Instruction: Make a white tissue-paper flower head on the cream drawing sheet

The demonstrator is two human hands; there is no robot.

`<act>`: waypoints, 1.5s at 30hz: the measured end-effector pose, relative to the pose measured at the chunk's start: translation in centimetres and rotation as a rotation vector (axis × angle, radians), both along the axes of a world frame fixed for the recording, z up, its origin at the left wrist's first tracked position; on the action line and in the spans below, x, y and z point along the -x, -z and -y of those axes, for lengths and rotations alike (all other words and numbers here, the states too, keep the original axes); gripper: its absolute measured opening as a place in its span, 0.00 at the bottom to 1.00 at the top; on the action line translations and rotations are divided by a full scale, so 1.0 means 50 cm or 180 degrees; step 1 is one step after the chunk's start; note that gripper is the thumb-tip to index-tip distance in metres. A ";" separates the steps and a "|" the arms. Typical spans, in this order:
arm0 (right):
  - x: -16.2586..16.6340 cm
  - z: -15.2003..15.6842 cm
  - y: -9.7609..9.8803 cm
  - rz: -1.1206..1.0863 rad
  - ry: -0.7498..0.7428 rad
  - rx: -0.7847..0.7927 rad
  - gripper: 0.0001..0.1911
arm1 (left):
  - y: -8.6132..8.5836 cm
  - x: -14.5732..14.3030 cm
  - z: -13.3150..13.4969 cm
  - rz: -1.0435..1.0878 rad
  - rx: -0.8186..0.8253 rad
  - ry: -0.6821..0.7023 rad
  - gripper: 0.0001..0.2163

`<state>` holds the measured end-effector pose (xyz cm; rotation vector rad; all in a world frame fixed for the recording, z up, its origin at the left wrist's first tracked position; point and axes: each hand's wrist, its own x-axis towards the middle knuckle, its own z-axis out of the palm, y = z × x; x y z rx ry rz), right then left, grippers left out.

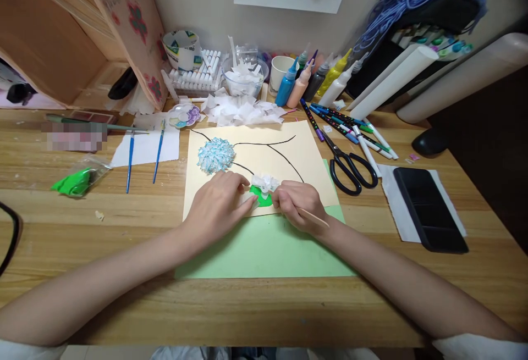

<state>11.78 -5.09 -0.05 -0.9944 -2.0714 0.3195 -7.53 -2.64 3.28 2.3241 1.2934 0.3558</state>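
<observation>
My right hand (300, 205) is closed around a thin wooden stick (313, 217), its lower end pointing back toward my wrist. The stick's tip is hidden near a tuft of white paper pieces (265, 183) standing on a bright green round patch (264, 199). Left of that patch, my left hand (218, 201) has its thumb and fingers around a pale scrap of paper (246, 199), partly hidden. Both hands rest on a cream sheet (256, 133) with black curved lines. A fluffy blue-and-white paper flower (216, 155) sits on the sheet's upper left.
Under the cream sheet lies a light green sheet (264, 250). Black scissors (350, 170), several markers (336, 123) and a black tray (429, 206) are on the right. White paper scraps (243, 110) and paint bottles (286, 85) stand behind. Blue brushes (159, 151) and bagged green clay (74, 181) lie left.
</observation>
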 end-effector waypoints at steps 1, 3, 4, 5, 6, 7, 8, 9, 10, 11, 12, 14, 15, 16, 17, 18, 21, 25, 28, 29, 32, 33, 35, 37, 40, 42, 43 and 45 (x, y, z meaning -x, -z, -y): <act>0.001 0.000 -0.001 -0.0058 0.0034 0.0110 0.19 | -0.001 0.005 0.004 -0.0001 0.0055 0.0000 0.09; 0.003 -0.001 -0.003 -0.0269 0.0148 0.0353 0.20 | 0.000 0.015 0.008 0.0048 0.0204 -0.0004 0.09; 0.004 -0.001 -0.003 -0.0391 0.0208 0.0461 0.21 | 0.003 0.020 0.009 0.0092 0.0288 -0.0014 0.09; 0.004 -0.001 -0.004 -0.0495 0.0249 0.0543 0.21 | 0.006 0.023 0.010 0.0143 0.0363 -0.0028 0.08; 0.005 0.000 -0.004 -0.0572 0.0270 0.0594 0.21 | 0.010 0.026 0.009 0.0195 0.0429 -0.0042 0.08; 0.005 0.001 -0.005 -0.0632 0.0274 0.0617 0.21 | 0.015 0.028 0.009 0.0246 0.0470 -0.0052 0.07; 0.004 0.002 -0.005 -0.0691 0.0267 0.0613 0.21 | 0.019 0.029 0.008 0.0293 0.0492 -0.0054 0.07; 0.004 0.004 -0.005 -0.0759 0.0257 0.0594 0.21 | 0.022 0.030 0.008 0.0331 0.0497 -0.0046 0.06; 0.003 0.005 -0.004 -0.0827 0.0251 0.0573 0.21 | 0.025 0.029 0.008 0.0358 0.0492 -0.0032 0.06; 0.003 0.007 -0.004 -0.0886 0.0247 0.0562 0.21 | 0.027 0.029 0.008 0.0374 0.0479 -0.0018 0.06; 0.002 0.008 -0.003 -0.0925 0.0239 0.0557 0.22 | 0.029 0.028 0.008 0.0383 0.0459 -0.0003 0.06; 0.002 0.009 -0.002 -0.0911 0.0198 0.0564 0.22 | 0.032 0.027 0.010 0.0391 0.0408 0.0024 0.06; 0.002 0.008 -0.001 -0.0874 0.0187 0.0571 0.22 | 0.032 0.026 0.010 0.0398 0.0380 0.0031 0.06; 0.002 0.008 -0.001 -0.0836 0.0188 0.0570 0.22 | 0.033 0.026 0.011 0.0408 0.0356 0.0037 0.06; 0.002 0.007 -0.001 -0.0800 0.0198 0.0562 0.22 | 0.034 0.026 0.012 0.0420 0.0340 0.0042 0.06; 0.003 0.007 -0.001 -0.0759 0.0209 0.0557 0.22 | 0.034 0.026 0.012 0.0432 0.0329 0.0043 0.06; 0.004 0.004 -0.003 -0.0643 0.0212 0.0569 0.22 | 0.035 0.027 0.013 0.0455 0.0329 0.0042 0.06; 0.004 0.003 -0.004 -0.0635 0.0275 0.0702 0.23 | 0.034 0.027 0.013 0.0463 0.0315 0.0052 0.06; 0.006 0.003 -0.003 -0.0850 0.0436 0.1025 0.24 | 0.034 0.026 0.013 0.0441 0.0293 0.0057 0.06; 0.007 0.003 -0.003 -0.0965 0.0504 0.1183 0.25 | 0.034 0.025 0.013 0.0434 0.0287 0.0057 0.06; 0.010 0.002 -0.001 -0.1336 0.0672 0.1647 0.25 | 0.033 0.024 0.012 0.0416 0.0266 0.0052 0.06; 0.011 0.002 -0.001 -0.1439 0.0695 0.1737 0.25 | 0.033 0.024 0.013 0.0410 0.0259 0.0058 0.06; 0.012 0.002 0.000 -0.1556 0.0672 0.1742 0.25 | 0.034 0.024 0.013 0.0396 0.0239 0.0063 0.06; 0.012 0.004 0.002 -0.1545 0.0633 0.1538 0.25 | 0.034 0.024 0.013 0.0387 0.0220 0.0062 0.06; 0.011 0.008 0.002 -0.1368 0.0606 0.1135 0.26 | 0.035 0.024 0.014 0.0375 0.0203 0.0055 0.06; 0.010 0.010 0.002 -0.1257 0.0591 0.0992 0.26 | 0.036 0.024 0.013 0.0373 0.0190 0.0062 0.06; 0.010 0.010 0.001 -0.1215 0.0583 0.0969 0.26 | 0.036 0.024 0.013 0.0373 0.0185 0.0067 0.06; 0.010 0.009 0.001 -0.1155 0.0569 0.0957 0.26 | 0.036 0.024 0.013 0.0372 0.0178 0.0077 0.06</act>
